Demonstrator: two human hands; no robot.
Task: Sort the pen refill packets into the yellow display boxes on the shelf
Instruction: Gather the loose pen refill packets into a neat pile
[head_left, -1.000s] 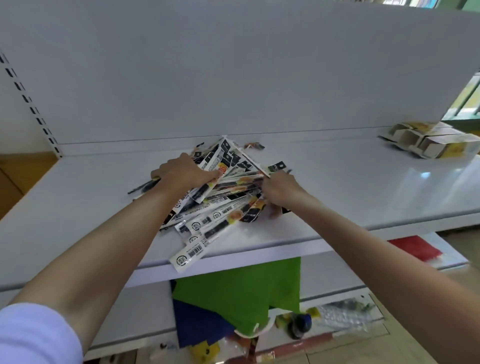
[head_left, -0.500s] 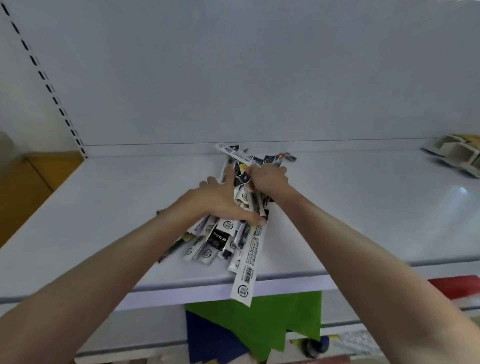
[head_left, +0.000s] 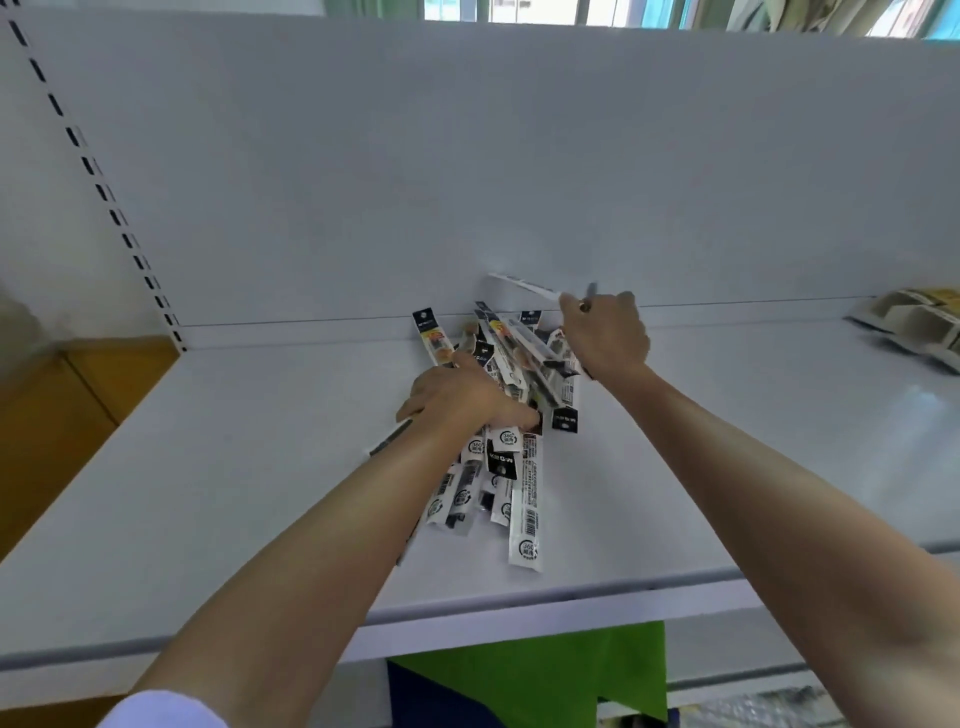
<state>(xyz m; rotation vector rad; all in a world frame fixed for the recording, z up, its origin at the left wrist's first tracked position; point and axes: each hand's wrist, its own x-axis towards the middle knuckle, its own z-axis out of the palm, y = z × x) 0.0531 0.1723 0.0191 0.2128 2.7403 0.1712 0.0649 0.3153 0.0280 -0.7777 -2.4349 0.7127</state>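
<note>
A heap of long, narrow, glossy plastic pen refill packets (head_left: 511, 467), printed black and white with barcodes, lies fanned out in the middle of a smooth white metal shelf (head_left: 208, 467). The left hand (head_left: 462, 397) lies palm down on the heap, fingers curled over its left side and thumb pressed along the right, clasping the bundle. The right hand (head_left: 608, 338) is raised above the far end of the heap, its fingers closed round a single packet (head_left: 522, 286), a thin white strip that juts up and to the left. At the shelf's far right edge, well apart from the heap, lie yellow and white cardboard display boxes (head_left: 914, 322). Below the shelf hangs a flat green sheet (head_left: 545, 670).
</note>
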